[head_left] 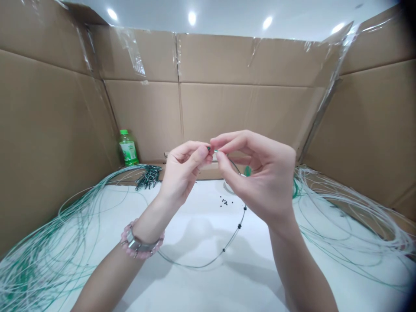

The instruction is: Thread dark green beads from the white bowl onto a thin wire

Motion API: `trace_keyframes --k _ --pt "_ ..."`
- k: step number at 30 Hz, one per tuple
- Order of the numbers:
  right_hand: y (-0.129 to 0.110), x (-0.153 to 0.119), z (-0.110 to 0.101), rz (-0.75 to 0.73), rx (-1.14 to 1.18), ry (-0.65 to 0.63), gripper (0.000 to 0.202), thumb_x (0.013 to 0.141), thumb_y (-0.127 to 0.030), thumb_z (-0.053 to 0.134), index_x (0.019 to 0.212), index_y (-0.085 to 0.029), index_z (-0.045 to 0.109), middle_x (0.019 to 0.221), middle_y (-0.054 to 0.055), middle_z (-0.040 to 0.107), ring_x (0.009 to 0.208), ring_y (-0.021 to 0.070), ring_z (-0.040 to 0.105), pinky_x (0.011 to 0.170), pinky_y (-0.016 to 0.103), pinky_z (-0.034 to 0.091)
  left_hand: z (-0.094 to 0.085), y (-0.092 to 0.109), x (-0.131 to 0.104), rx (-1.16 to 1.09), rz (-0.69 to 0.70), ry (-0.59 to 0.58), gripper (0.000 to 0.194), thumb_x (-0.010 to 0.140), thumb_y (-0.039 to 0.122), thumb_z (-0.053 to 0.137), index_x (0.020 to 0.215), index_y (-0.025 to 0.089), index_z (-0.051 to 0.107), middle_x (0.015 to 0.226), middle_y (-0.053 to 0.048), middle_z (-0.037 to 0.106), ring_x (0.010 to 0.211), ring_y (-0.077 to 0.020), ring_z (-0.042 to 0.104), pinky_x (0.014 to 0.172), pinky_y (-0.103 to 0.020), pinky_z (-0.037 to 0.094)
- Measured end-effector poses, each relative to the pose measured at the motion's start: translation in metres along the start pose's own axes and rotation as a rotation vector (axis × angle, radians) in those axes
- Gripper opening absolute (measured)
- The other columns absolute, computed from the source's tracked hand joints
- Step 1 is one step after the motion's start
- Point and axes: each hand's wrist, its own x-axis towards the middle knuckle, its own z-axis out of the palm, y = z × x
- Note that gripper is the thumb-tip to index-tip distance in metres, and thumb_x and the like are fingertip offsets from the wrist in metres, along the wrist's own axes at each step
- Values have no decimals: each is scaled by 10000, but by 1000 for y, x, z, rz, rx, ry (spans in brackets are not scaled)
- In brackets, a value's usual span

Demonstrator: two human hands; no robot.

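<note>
My left hand (180,175) is closed in a pinch, with a small dark piece (208,148) at its fingertips. Facing it, my right hand (264,177) pinches the bright tip of a thin green wire (195,267). The two sets of fingertips almost meet; whether the tip touches the dark piece is too small to tell. From my right hand the wire hangs down and curves across the white table toward my left wrist. Small black pieces (239,226) sit along it. Beyond the loop lie several loose tiny black pieces (225,202).
Bundled green and white wires (35,255) cover the left side, with dark ends (148,177) gathered at the back. More wires (354,216) coil at right. A green bottle (128,149) stands back left. Cardboard walls (243,104) enclose the white table (195,294). Behind my right hand is a partly hidden white round object (228,186).
</note>
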Motion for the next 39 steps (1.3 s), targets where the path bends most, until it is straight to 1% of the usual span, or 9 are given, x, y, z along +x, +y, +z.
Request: trace_keyframes --k 2,6,13,16,19,26,29,33,39 --pt "1 0 0 -12 9 -2 118 805 -121 591 732 -214 597 903 7 683 839 142 661 691 251 612 0 0 0 29 32 -1 205 651 393 808 712 228 701 667 46 654 585 -53 603 612 -162 551" --pt "2 1 0 -29 6 -13 128 807 -105 592 736 -208 616 898 8 682 830 133 657 664 230 612 0 0 0 10 66 -26 125 677 339 799 702 243 723 706 46 674 626 -38 620 619 -118 538" --pt "5 2 0 -111 -8 -10 145 783 -66 591 737 -197 632 873 1 682 804 125 658 630 207 610 -3 1 0 46 116 -62 47 742 269 754 719 232 737 728 24 671 645 -38 592 629 -114 512" --pt "5 3 -2 -129 -34 -29 167 761 -40 592 730 -198 634 863 -2 684 784 125 658 614 202 602 -7 3 1 131 153 -102 10 763 232 734 755 230 739 734 15 672 663 -45 594 636 -122 503" --pt "5 3 -3 -131 -52 -48 171 758 -37 595 729 -199 639 853 -11 688 756 118 655 612 202 597 -12 5 2 234 214 -131 25 767 202 726 774 222 737 747 0 679 678 -63 602 639 -149 505" --pt "6 3 -2 -96 -39 -59 152 793 -57 606 755 -194 661 833 -16 695 747 101 658 600 172 589 -13 16 2 482 405 -101 55 710 192 770 753 183 735 732 -13 683 660 -85 622 562 -158 495" --pt "7 3 -3 -80 -46 -72 132 807 -85 623 769 -202 670 834 -22 702 758 101 665 603 168 585 -13 18 1 543 456 -90 62 705 192 774 754 184 736 729 -12 684 655 -84 624 542 -156 489" --pt "10 3 -4 -67 -61 -57 119 825 -120 631 797 -224 684 806 -36 701 746 101 667 610 178 586 -12 17 0 559 469 -85 48 745 165 736 786 188 737 760 -18 687 678 -87 631 552 -158 500" --pt "12 4 -3 -31 -49 -37 88 829 -175 645 774 -225 693 775 -27 699 706 118 664 584 204 581 -8 16 -2 554 402 -38 12 774 159 700 780 168 705 745 -8 679 681 -81 637 590 -149 525"
